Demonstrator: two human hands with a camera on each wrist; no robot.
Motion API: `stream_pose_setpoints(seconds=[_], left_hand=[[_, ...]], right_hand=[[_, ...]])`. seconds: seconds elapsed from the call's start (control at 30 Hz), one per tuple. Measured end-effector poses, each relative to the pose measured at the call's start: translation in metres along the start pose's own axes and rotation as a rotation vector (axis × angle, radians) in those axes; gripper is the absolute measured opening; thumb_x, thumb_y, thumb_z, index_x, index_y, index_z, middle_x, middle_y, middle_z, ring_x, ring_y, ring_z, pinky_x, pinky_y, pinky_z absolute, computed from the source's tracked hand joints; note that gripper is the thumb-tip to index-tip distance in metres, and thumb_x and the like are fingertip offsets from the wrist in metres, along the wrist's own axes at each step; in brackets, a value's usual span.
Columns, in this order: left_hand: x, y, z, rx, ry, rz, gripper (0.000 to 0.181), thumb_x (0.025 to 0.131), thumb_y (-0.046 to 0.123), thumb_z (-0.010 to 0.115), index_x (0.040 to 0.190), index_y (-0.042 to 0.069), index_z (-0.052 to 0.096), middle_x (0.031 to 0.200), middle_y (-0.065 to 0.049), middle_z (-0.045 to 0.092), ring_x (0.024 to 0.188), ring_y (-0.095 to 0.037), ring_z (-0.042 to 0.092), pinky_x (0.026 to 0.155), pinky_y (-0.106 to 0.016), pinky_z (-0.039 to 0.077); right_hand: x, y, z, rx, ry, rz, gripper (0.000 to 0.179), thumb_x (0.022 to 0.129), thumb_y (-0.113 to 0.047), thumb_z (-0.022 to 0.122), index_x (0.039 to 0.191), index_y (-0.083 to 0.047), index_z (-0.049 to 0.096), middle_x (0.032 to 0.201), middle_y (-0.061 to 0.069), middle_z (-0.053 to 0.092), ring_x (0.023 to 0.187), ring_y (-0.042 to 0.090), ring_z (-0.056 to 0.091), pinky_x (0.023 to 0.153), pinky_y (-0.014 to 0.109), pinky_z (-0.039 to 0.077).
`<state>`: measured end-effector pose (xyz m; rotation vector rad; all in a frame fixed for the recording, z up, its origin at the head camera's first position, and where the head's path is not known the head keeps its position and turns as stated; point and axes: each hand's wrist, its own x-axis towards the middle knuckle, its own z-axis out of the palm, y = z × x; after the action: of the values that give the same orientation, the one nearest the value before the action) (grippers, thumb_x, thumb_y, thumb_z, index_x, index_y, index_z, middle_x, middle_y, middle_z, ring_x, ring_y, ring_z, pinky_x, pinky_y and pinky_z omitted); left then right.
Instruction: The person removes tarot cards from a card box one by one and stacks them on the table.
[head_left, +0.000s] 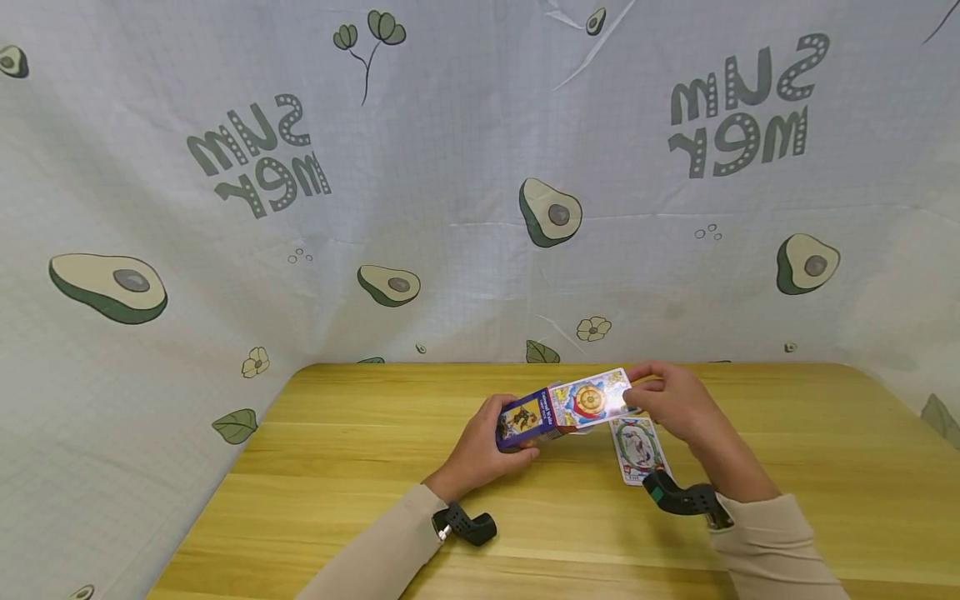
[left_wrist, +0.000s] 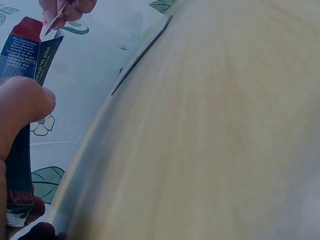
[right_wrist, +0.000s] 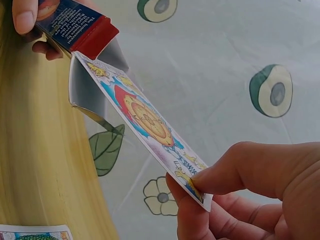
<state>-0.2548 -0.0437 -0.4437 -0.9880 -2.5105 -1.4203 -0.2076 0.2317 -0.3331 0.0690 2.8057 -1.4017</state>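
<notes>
My left hand [head_left: 483, 446] grips a blue card box [head_left: 522, 419] with a picture on its front, held tilted over the table. The box's flap end is open and faces right; its red edge and a loose flap [right_wrist: 89, 90] show in the right wrist view. Between thumb and fingers, my right hand [head_left: 671, 400] pinches the outer end of a tarot card [head_left: 590, 398] printed with a golden wheel. The card's other end is at the box mouth. Below the right hand, a second card [head_left: 639, 450] with a figure in a green wreath lies face up on the table.
The yellow wooden table [head_left: 360, 467] carries the scene. Behind it hangs a pale cloth [head_left: 465, 167] printed with avocados, leaves and lettering. A black wrist camera [head_left: 465, 525] is strapped on the left wrist, another [head_left: 682, 496] on the right.
</notes>
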Motion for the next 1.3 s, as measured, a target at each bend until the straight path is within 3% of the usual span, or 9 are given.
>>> stream_pose_setpoints(seconds=[0.3,0.73,1.3], left_hand=[[0.0,-0.002,0.0,-0.003,0.0,-0.014,0.071,0.078,0.04,0.077,0.135,0.017,0.04,0.12,0.002,0.05,0.102,-0.011,0.052,0.087,-0.027,0.047],[0.0,-0.001,0.0,-0.01,0.0,-0.031,0.073,0.077,0.04,0.078,0.135,0.016,0.041,0.118,0.002,0.05,0.1,-0.012,0.051,0.086,-0.026,0.047],[0.0,-0.003,-0.001,-0.009,-0.001,-0.019,0.074,0.077,0.04,0.078,0.135,0.014,0.04,0.118,0.001,0.051,0.1,-0.012,0.051,0.085,-0.026,0.047]], right_hand=[[-0.002,0.003,-0.004,-0.001,0.014,-0.02,0.041,0.092,-0.018,0.059,0.123,0.006,0.048,0.105,0.022,0.065,0.087,0.03,0.058,0.067,0.034,0.046],[-0.002,0.006,-0.011,-0.008,0.034,0.004,0.043,0.093,-0.017,0.058,0.126,0.007,0.046,0.105,0.022,0.065,0.077,0.023,0.054,0.063,0.031,0.046],[-0.002,0.022,-0.02,0.003,0.091,0.011,0.045,0.095,-0.019,0.055,0.129,0.007,0.044,0.115,0.031,0.058,0.08,0.027,0.06,0.069,0.029,0.052]])
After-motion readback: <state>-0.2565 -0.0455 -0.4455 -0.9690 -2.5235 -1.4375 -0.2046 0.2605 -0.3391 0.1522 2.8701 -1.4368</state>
